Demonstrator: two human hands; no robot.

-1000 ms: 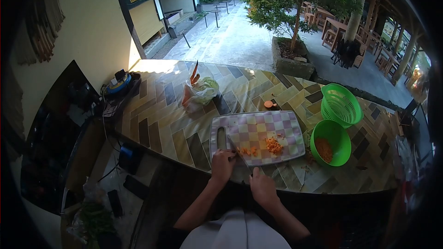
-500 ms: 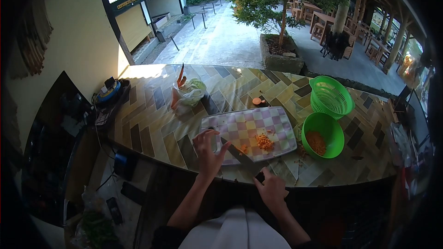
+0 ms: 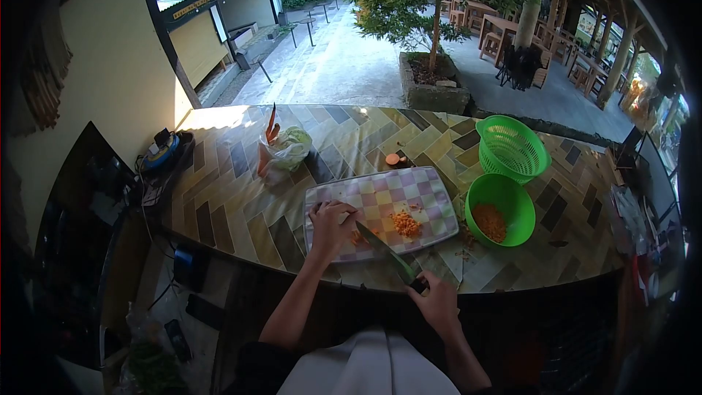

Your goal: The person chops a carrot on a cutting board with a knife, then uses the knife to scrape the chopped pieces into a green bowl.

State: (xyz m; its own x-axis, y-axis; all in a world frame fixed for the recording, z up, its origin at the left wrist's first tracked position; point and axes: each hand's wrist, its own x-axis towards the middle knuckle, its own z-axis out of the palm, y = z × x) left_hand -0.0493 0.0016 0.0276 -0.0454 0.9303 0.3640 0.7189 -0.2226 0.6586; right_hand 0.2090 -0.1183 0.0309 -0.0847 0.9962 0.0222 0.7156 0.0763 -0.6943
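My right hand (image 3: 439, 301) is closed round the dark handle of a kitchen knife (image 3: 386, 252), whose blade slants up and left over the cutting board. My left hand (image 3: 330, 228) rests low over the left part of the checkered cutting board (image 3: 431, 189), fingers apart; what lies under the palm is hidden. Beside it, close to the blade, are small carrot bits (image 3: 357, 237). A heap of diced carrot (image 3: 404, 224) lies right of the knife tip. More chopped carrot (image 3: 490, 222) sits in the green bowl (image 3: 521, 208) to the right.
Behind the bowl stands a green colander (image 3: 514, 148). A plastic bag (image 3: 287, 150) with carrots pokes up at the back left. A carrot end (image 3: 393, 159) lies beyond the board. Cables and a blue roll (image 3: 161, 150) sit at the table's left edge.
My left hand has come down from a raised pose onto the board. The knife blade has turned, its tip staying near the carrot bits. The view has shifted slightly.
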